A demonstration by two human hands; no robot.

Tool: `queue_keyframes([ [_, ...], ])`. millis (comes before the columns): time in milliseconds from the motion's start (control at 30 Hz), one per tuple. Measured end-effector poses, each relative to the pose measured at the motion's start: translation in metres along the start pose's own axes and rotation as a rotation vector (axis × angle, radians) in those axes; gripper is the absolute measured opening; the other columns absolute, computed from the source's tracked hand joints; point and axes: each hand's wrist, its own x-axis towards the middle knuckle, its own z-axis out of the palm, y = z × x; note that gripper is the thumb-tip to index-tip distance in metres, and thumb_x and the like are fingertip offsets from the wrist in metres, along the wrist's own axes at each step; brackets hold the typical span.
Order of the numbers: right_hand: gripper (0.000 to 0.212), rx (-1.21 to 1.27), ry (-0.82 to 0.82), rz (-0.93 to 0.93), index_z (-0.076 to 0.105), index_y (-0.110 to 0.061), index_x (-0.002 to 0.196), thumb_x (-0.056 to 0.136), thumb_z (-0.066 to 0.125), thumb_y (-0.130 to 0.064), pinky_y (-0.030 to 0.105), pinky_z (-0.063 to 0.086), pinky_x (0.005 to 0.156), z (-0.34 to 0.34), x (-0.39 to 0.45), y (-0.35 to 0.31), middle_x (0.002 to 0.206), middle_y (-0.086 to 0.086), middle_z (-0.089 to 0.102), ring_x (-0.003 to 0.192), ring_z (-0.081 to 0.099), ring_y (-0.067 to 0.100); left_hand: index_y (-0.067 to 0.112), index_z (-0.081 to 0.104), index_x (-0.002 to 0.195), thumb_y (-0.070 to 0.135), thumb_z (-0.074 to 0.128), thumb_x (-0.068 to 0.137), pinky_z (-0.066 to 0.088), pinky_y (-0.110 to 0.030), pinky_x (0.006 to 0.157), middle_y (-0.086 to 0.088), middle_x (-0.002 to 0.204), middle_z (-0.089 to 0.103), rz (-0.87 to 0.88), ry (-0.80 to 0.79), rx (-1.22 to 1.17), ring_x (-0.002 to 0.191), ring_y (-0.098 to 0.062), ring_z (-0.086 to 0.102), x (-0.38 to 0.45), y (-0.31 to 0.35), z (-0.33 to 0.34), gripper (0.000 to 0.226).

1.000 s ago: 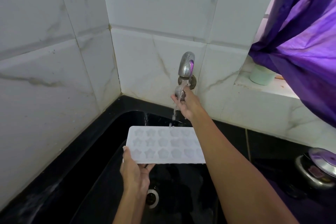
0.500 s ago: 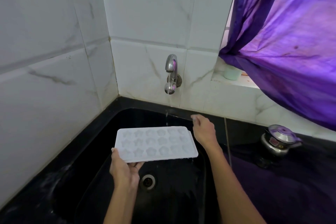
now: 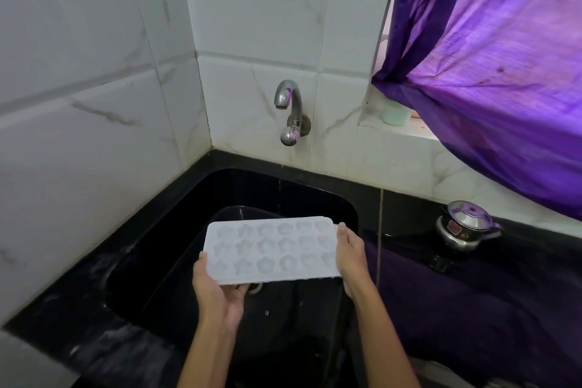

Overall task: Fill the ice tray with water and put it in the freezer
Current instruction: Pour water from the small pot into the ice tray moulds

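Observation:
A white ice tray [image 3: 271,249] with several flower- and star-shaped cells is held level over the black sink [image 3: 176,217]. My left hand [image 3: 217,290] grips its near left corner, thumb on the rim and fingers underneath. My right hand [image 3: 349,252] holds the tray's right end, fingers curled over the edge. The steel tap [image 3: 289,110] sticks out of the tiled wall above the sink, with only a drip at its spout. The freezer is not in view.
White marble-look tiles line the corner behind and left of the sink. A purple curtain [image 3: 491,66] hangs at the upper right over a ledge with a pale green cup [image 3: 395,112]. A small steel pressure cooker [image 3: 463,228] stands on the black counter at the right.
My right hand left the tap knob, came down and took hold of the tray's right end. The water stream stopped. The tray moved back from under the tap towards me.

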Motion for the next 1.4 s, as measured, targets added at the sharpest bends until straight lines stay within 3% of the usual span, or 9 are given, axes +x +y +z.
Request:
queue_keyframes([
  [67, 0.045, 0.005, -0.004, -0.019, 0.062, -0.007, 0.102, 0.104, 0.032, -0.04, 0.043, 0.05, 0.094, -0.006, -0.003, 0.002, 0.115, 0.017, 0.063, 0.108, 0.06, 0.027, 0.016, 0.068, 0.098, 0.049, 0.033, 0.097, 0.056, -0.043, 0.061, -0.012, 0.094, 0.075, -0.002, -0.031, -0.009, 0.076, -0.029, 0.072, -0.005, -0.005, -0.005, 0.047],
  [167, 0.041, -0.025, -0.009, -0.055, 0.065, -0.016, 0.107, 0.104, 0.032, -0.04, 0.034, 0.052, 0.086, -0.013, -0.008, 0.002, 0.112, 0.006, 0.067, 0.097, 0.062, 0.012, 0.017, 0.065, 0.109, 0.06, 0.027, 0.095, 0.055, -0.052, 0.073, -0.013, 0.101, 0.073, -0.06, -0.058, -0.054, 0.09, -0.033, 0.071, -0.011, -0.011, -0.01, 0.059],
  [333, 0.043, -0.2, -0.051, -0.105, 0.05, -0.018, 0.139, 0.104, 0.032, -0.037, 0.036, 0.041, 0.106, -0.022, -0.009, -0.007, 0.133, 0.0, 0.057, 0.125, 0.05, 0.02, 0.017, 0.063, 0.112, 0.063, 0.02, 0.095, 0.055, -0.054, 0.073, -0.013, 0.105, 0.072, -0.077, -0.051, -0.084, 0.094, -0.034, 0.069, -0.017, -0.013, -0.01, 0.065],
  [400, 0.038, -0.318, -0.036, -0.178, 0.044, -0.023, 0.14, 0.104, 0.033, -0.029, 0.033, 0.041, 0.094, -0.025, -0.008, -0.012, 0.12, 0.0, 0.06, 0.115, 0.054, 0.021, 0.017, 0.063, 0.112, 0.061, 0.021, 0.096, 0.057, -0.053, 0.069, -0.014, 0.103, 0.073, -0.054, -0.035, -0.095, 0.092, -0.034, 0.07, -0.017, -0.014, -0.008, 0.063],
  [467, 0.032, -0.439, -0.008, -0.257, 0.046, -0.025, 0.129, 0.101, 0.034, -0.016, 0.038, 0.046, 0.079, -0.027, -0.006, -0.017, 0.099, 0.002, 0.062, 0.088, 0.056, 0.018, 0.017, 0.063, 0.111, 0.059, 0.023, 0.097, 0.057, -0.051, 0.064, -0.013, 0.099, 0.074, -0.043, -0.013, -0.097, 0.088, -0.033, 0.071, -0.018, -0.018, -0.008, 0.06],
  [600, 0.038, -0.686, -0.005, -0.381, 0.059, -0.024, 0.107, 0.092, 0.034, 0.001, 0.034, 0.045, 0.066, -0.03, 0.001, -0.025, 0.12, 0.003, 0.057, 0.085, 0.058, 0.02, 0.015, 0.064, 0.11, 0.058, 0.025, 0.097, 0.057, -0.052, 0.064, -0.014, 0.098, 0.074, -0.046, 0.013, -0.104, 0.086, -0.034, 0.071, -0.02, -0.024, -0.01, 0.06],
  [733, 0.041, -0.848, -0.071, -0.377, 0.068, -0.024, 0.114, 0.094, 0.043, 0.001, 0.036, 0.042, 0.092, -0.028, 0.007, -0.026, 0.149, 0.003, 0.038, 0.128, 0.045, 0.024, 0.014, 0.064, 0.112, 0.058, 0.024, 0.097, 0.057, -0.052, 0.065, -0.014, 0.099, 0.074, -0.046, 0.036, -0.106, 0.088, -0.034, 0.071, -0.019, -0.028, -0.007, 0.06],
  [833, 0.04, -0.897, -0.113, -0.372, 0.069, -0.024, 0.114, 0.093, 0.048, 0.002, 0.045, 0.034, 0.108, -0.026, 0.007, -0.028, 0.154, 0.007, 0.032, 0.137, 0.035, 0.029, 0.016, 0.064, 0.11, 0.058, 0.025, 0.097, 0.057, -0.052, 0.065, -0.014, 0.099, 0.074, -0.025, 0.043, -0.091, 0.088, -0.034, 0.071, -0.019, -0.029, -0.002, 0.059],
  [1400, 0.047, -1.061, -0.13, -0.472, 0.064, -0.031, 0.124, 0.093, 0.049, 0.001, 0.044, 0.019, 0.113, -0.039, 0.009, -0.03, 0.155, 0.006, 0.029, 0.144, 0.022, 0.022, 0.017, 0.065, 0.106, 0.057, 0.026, 0.097, 0.057, -0.049, 0.06, -0.011, 0.095, 0.074, 0.004, 0.075, -0.108, 0.083, -0.032, 0.072, -0.025, -0.039, 0.003, 0.056],
])
